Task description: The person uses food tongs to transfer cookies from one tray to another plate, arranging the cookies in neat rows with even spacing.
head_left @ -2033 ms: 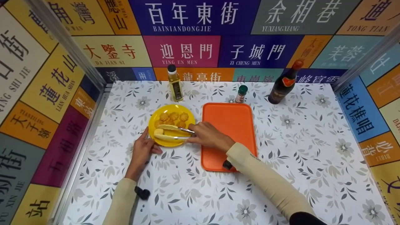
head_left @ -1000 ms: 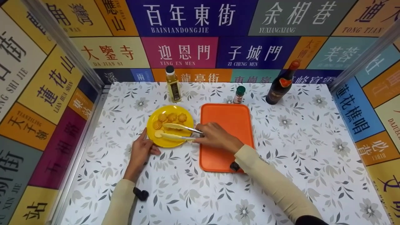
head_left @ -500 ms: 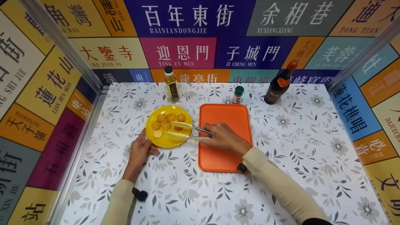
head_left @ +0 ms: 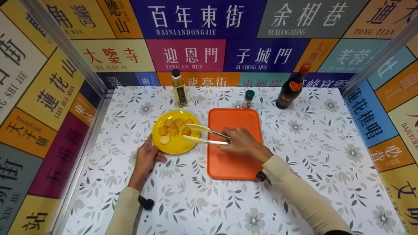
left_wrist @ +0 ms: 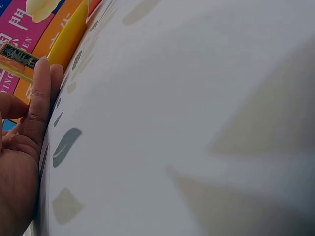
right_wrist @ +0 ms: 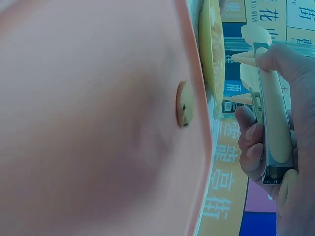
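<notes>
My left hand (head_left: 147,156) rests at the lower left rim of a yellow plate (head_left: 179,147), its extended fingers touching the edge in the left wrist view. Several swirl-shaped golden cookies (head_left: 173,131) sit on the plate. A round, flat, pale cookie (head_left: 165,140) lies apart near the plate's lower left. With curled fingers, my right hand (head_left: 240,143) holds a pair of tongs (head_left: 205,141) with yellow tips. The tongs' arms are spread over the plate's right side with nothing between them. In the right wrist view, a dark-flecked cookie (right_wrist: 184,104) rests on the tray, hidden in the head view.
An orange tray (head_left: 233,168) lies under my right hand, right of the plate. Behind stand an oil bottle (head_left: 180,93), a green-capped shaker (head_left: 248,98) and a dark red-capped bottle (head_left: 289,93). Printed panels enclose the table's back and sides.
The tongs have let go of the pale round cookie, leaving it on the plate. My right hand has drawn them to the right, over the tray. My left hand stays at the rim.
</notes>
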Motion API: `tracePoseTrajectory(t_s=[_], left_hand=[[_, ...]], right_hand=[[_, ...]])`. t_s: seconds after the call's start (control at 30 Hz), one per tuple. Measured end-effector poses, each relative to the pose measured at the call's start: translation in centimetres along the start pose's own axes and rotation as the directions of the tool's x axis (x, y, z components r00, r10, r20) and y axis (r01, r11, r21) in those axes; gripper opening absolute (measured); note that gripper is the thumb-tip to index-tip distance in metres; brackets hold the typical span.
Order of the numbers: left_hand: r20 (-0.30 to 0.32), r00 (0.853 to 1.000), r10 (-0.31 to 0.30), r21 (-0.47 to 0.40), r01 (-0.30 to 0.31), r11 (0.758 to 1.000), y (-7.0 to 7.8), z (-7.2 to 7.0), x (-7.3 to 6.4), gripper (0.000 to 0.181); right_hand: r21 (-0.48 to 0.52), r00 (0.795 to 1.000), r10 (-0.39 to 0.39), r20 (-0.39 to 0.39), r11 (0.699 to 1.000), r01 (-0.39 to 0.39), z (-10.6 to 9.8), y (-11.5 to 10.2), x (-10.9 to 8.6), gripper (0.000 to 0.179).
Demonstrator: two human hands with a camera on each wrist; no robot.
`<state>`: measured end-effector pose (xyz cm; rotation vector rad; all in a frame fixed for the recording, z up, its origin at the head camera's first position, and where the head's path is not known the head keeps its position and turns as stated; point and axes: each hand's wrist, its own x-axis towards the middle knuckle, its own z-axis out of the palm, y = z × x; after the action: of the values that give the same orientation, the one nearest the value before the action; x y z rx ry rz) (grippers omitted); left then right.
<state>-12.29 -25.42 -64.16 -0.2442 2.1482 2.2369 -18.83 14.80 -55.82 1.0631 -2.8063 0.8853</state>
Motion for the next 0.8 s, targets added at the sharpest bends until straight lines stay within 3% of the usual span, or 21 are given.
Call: tracePoseTrajectory(t_s=[0.23, 0.5, 0.8], left_hand=[[-0.008, 1.0, -0.018, -0.008, 0.018, 1.0, 0.0, 0.0, 0.0, 0.067], [-0.013, 1.0, -0.013, -0.017, 0.013, 1.0, 0.0, 0.1, 0.0, 0.068], [-0.007, 1.0, -0.019, 0.016, 0.019, 1.0, 0.1, 0.0, 0.1, 0.068]], right_hand=[[0.013, 0.999, 0.034, -0.017, 0.999, -0.034, -0.9, 0.7, -1.1, 0.041], [0.032, 0.998, 0.059, -0.011, 0.998, -0.058, -1.7, 1.9, -2.7, 0.032], [0.054, 0.996, 0.09, -0.01, 0.995, -0.089, -2.1, 3.0, -4.5, 0.045]])
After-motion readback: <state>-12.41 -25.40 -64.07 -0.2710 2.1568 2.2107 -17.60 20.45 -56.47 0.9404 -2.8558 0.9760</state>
